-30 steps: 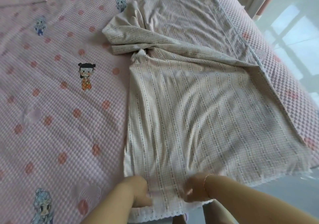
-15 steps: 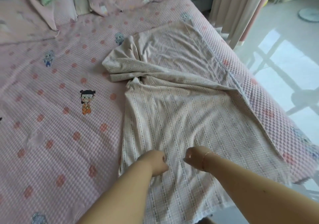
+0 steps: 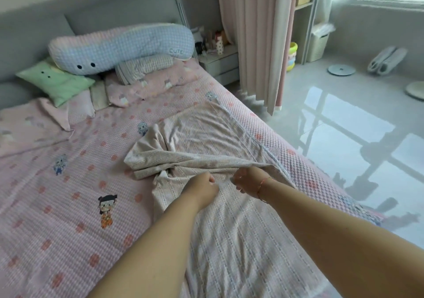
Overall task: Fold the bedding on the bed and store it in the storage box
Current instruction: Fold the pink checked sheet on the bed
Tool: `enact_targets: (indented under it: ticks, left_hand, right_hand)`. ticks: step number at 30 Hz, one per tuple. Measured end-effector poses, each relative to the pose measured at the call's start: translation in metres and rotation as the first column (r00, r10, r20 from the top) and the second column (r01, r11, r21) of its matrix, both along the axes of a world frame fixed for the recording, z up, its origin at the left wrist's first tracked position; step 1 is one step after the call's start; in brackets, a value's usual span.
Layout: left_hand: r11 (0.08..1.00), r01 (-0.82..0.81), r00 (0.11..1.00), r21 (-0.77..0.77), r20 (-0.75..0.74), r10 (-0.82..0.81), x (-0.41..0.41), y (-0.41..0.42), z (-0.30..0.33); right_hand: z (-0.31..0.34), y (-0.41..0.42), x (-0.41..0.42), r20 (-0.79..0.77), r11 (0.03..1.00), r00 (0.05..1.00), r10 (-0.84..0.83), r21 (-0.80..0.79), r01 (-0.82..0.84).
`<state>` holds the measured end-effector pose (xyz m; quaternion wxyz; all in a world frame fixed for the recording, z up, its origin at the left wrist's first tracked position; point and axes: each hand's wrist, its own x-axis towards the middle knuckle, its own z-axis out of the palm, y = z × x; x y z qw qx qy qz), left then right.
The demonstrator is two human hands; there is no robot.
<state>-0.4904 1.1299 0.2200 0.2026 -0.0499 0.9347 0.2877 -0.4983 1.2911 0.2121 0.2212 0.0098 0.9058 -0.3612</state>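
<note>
Sheet (image 3: 229,217) lies along bed's (image 3: 57,205) right side, far half bunched. Left hand (image 3: 204,186) and right hand (image 3: 249,179) each pinch sheet mid-length. Risk: bunched far part drags, giving a crooked fold.

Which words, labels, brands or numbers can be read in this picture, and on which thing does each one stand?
"CUTE": on the right end of the long blue pillow at the headboard.
Items on the nightstand: any print is too small and blurred to read.
Pink bedspread and checked sheet: only cartoon figures and patterns, no text.
</note>
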Motion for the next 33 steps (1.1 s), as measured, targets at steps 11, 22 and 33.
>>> enact_targets:
  ticks: [11,22,33]
  left_hand:
    - [0.950,-0.066,0.983,0.304,-0.142,0.114,-0.008,0.064,0.070]
    - [0.895,-0.175,0.945,0.410,-0.184,0.269,-0.053,0.231,0.092]
    - [0.695,-0.396,0.863,0.600,-0.016,0.505,-0.132,0.444,0.079]
  right_hand:
    - [0.083,0.065,-0.002,-0.128,0.838,0.909,-0.398,-0.453,0.303]
    - [0.118,0.228,-0.058,-0.058,0.673,0.892,-0.448,-0.679,0.294]
    - [0.119,0.445,-0.148,0.012,0.734,0.935,-0.354,-0.615,0.287]
